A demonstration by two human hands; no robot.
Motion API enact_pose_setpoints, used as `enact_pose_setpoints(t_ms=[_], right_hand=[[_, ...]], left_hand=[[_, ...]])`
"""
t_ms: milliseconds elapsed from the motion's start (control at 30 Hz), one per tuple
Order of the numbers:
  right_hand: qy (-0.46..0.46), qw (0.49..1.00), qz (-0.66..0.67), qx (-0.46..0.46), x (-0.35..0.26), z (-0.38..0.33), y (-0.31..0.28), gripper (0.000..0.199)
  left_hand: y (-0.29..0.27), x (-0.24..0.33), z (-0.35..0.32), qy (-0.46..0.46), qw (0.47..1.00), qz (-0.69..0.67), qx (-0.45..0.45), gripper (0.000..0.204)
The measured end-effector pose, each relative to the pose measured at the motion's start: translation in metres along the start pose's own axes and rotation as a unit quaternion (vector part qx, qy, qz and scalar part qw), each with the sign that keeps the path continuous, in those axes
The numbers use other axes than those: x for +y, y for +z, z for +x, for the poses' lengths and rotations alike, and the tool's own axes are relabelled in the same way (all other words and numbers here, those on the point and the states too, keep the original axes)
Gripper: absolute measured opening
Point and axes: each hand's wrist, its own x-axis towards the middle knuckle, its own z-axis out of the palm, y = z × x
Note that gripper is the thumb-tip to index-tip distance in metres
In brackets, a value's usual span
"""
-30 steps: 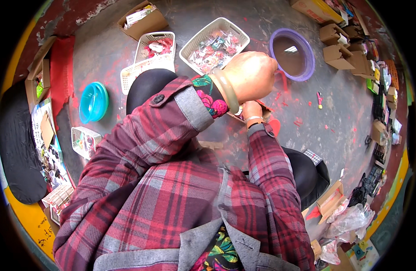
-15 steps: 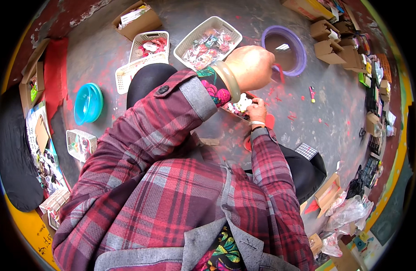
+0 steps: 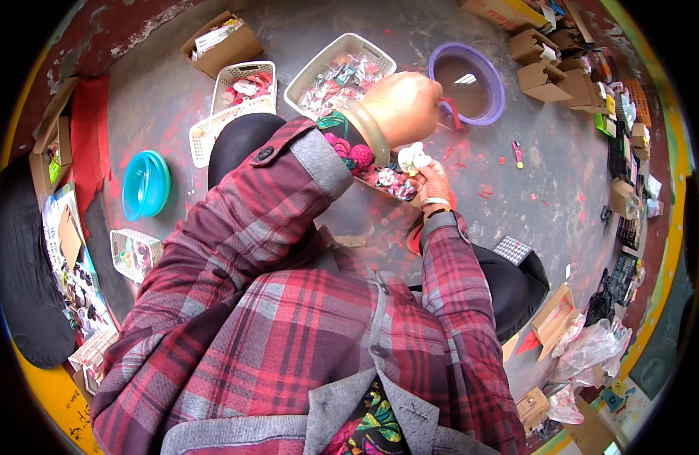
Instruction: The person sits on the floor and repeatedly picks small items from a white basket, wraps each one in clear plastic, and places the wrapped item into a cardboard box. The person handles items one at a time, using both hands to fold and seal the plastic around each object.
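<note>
My left hand (image 3: 405, 111), with a pale bangle at its wrist, is closed in a fist, and a thin red band (image 3: 452, 115) sticks out past its fingers. Just below it, my right hand (image 3: 434, 184) pinches a white flower-like ornament (image 3: 414, 158) by its lower edge. Beneath that ornament sits a box of small ornaments (image 3: 390, 182) in white, pink and dark colours, partly hidden by my left sleeve. Most of the red band lies hidden inside my fist.
A white basket of wrapped ornaments (image 3: 348, 80) stands beyond my left hand, beside a purple-rimmed basin (image 3: 499, 98). Smaller white baskets (image 3: 270, 87) and a teal basin (image 3: 158, 186) are at left. Cardboard boxes (image 3: 543, 80) line the right wall. A small pink object (image 3: 517, 154) lies on the floor.
My right hand has come up slightly with the white ornament, which now shows clearly above the box. My left hand has shifted a little left and nearer, the red band still in it.
</note>
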Motion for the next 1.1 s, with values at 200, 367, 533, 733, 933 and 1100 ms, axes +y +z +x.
enact_pose_setpoints(t_ms=[200,367,533,733,933,1100], right_hand=[[-0.048,0.997,-0.054,-0.030,-0.055,-0.012,0.025,0.028],[-0.135,0.971,-0.183,-0.066,-0.155,-0.052,0.059,0.025],[-0.199,0.945,-0.251,-0.072,-0.207,-0.100,0.076,0.019],[-0.239,0.953,-0.183,-0.045,-0.214,-0.107,0.082,0.017],[-0.192,0.972,-0.110,-0.084,-0.214,-0.106,0.082,0.016],[-0.187,0.974,-0.089,-0.089,-0.215,-0.106,0.083,0.017]], left_hand=[[-0.013,-0.004,0.001,0.001,1.000,-0.007,0.001,0.017],[-0.015,-0.011,0.004,0.013,0.998,-0.014,-0.055,0.014],[-0.015,0.003,0.000,0.004,0.966,-0.173,-0.191,0.017],[-0.020,0.020,-0.003,-0.026,0.942,-0.246,-0.226,0.021],[-0.021,0.029,0.001,-0.068,0.927,-0.264,-0.259,0.022],[-0.021,0.032,0.001,-0.064,0.906,-0.297,-0.296,0.022]])
